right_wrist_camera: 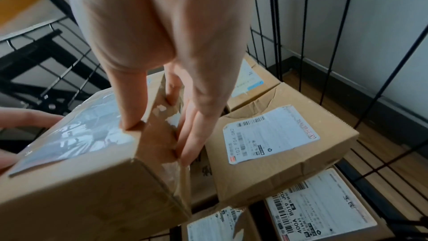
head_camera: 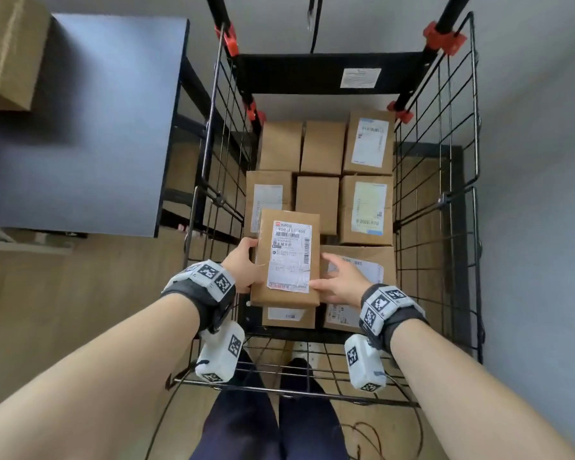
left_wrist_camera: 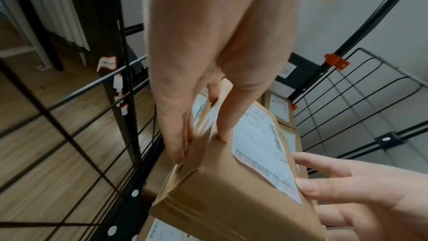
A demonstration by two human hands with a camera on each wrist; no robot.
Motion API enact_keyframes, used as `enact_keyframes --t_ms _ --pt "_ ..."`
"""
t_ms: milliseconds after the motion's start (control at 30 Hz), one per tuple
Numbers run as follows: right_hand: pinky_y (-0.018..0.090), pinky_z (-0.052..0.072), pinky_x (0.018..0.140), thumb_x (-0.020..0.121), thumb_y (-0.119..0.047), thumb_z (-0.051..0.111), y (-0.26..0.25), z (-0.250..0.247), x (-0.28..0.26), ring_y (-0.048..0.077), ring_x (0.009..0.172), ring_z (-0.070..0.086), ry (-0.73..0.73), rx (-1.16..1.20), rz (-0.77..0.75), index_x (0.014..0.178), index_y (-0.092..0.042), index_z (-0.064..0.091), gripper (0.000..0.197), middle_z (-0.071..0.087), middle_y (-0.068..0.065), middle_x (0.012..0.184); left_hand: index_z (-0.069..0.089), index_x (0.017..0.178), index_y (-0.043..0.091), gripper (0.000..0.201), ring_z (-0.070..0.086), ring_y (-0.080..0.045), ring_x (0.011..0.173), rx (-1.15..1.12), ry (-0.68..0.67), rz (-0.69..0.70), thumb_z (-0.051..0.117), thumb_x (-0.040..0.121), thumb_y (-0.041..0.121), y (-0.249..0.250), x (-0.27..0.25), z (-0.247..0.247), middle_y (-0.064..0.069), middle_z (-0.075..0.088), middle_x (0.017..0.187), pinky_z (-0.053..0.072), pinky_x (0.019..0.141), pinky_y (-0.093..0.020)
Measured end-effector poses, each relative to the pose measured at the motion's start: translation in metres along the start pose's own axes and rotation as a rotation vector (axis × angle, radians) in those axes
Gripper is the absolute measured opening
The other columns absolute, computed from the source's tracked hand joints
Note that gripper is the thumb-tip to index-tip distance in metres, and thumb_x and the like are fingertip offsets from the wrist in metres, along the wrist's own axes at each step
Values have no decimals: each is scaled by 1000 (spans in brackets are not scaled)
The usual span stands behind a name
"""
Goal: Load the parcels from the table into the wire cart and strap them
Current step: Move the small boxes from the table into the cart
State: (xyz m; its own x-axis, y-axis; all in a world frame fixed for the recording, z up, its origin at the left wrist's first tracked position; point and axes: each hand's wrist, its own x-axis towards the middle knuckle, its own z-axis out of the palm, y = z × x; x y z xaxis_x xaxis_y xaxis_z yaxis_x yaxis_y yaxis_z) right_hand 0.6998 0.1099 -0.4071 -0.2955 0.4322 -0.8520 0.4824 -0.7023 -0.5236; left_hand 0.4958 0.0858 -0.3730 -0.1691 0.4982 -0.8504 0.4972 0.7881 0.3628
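I hold a brown cardboard parcel (head_camera: pixel 286 257) with a white shipping label above the near end of the black wire cart (head_camera: pixel 472 180). My left hand (head_camera: pixel 246 263) grips its left side, thumb on top and fingers down the side (left_wrist_camera: pixel 200 147). On the right side my right hand (head_camera: pixel 336 278) grips the same way (right_wrist_camera: pixel 159 140). The parcel (left_wrist_camera: pixel 231 180) hangs just over other boxes. Several brown parcels (head_camera: pixel 367 142) lie packed on the cart floor in rows. A creased one (right_wrist_camera: pixel 277 140) sits right beside my right fingers.
A grey table (head_camera: pixel 80 127) stands left of the cart, with a large cardboard box (head_camera: pixel 7 51) at its far corner. A black strap with a hook (head_camera: pixel 314 24) hangs behind the cart's back panel. Red clamps (head_camera: pixel 445 38) join the frame poles. My legs stand at the cart's near rail.
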Motion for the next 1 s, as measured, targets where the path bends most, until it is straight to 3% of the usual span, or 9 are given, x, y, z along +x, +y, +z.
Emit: enact_keyframes --t_ms 100,200,333,467,567,667,800,933,1000 --pt "42 55 84 87 -5 64 12 -1 23 28 103 63 -39 -50 59 146 -13 27 70 60 18 123 23 144 22 76 59 -29 105 58 -34 -72 68 82 19 -7 19 8 -10 53 127 58 75 -43" --pt "39 52 90 92 -4 56 22 -3 40 30 111 61 -112 -54 155 146 -17 27 63 56 16 131 23 142 22 73 62 -31 100 121 -100 -180 62 84 3 -12 35 16 -15 58 116 58 73 -48" --pt "41 50 95 94 -4 52 34 2 59 29 114 60 -178 -57 225 148 -21 23 63 55 14 133 23 144 21 75 60 -32 105 131 -162 -271 61 82 0 -24 53 25 -16 58 118 54 85 -52" --pt "36 50 95 95 -1 48 43 6 76 32 121 55 -204 -75 279 150 -23 18 66 57 19 130 27 141 17 68 61 -30 105 137 -144 -285 65 84 12 -32 70 35 -14 60 117 55 83 -42" --pt "39 47 101 95 1 46 49 11 83 29 111 59 -205 -104 297 150 -20 17 66 58 22 124 30 141 15 65 60 -29 105 140 -108 -277 64 86 18 -39 83 42 -12 57 121 54 86 -41" --pt "43 39 107 97 4 38 53 15 88 35 129 47 -210 -73 307 149 -18 18 61 45 26 139 27 144 13 64 55 -30 113 142 -84 -264 58 88 12 -44 98 48 -14 52 131 50 91 -38" --pt "35 47 99 92 7 44 57 14 98 24 129 47 -214 -80 307 150 -21 21 68 45 11 143 28 141 8 60 54 -29 116 151 -85 -268 57 89 7 -43 115 53 -14 52 132 46 93 -36" --pt "30 49 94 92 2 49 56 11 99 21 119 55 -201 -98 274 149 -20 23 67 54 12 134 27 141 6 59 55 -27 109 164 -64 -267 57 90 9 -44 124 56 -15 52 131 45 90 -36" --pt "28 50 91 93 0 49 52 9 94 21 114 58 -163 -85 237 147 -18 29 61 55 13 132 24 143 8 62 55 -28 114 136 -24 -229 55 90 8 -42 123 57 -14 52 132 45 88 -34"
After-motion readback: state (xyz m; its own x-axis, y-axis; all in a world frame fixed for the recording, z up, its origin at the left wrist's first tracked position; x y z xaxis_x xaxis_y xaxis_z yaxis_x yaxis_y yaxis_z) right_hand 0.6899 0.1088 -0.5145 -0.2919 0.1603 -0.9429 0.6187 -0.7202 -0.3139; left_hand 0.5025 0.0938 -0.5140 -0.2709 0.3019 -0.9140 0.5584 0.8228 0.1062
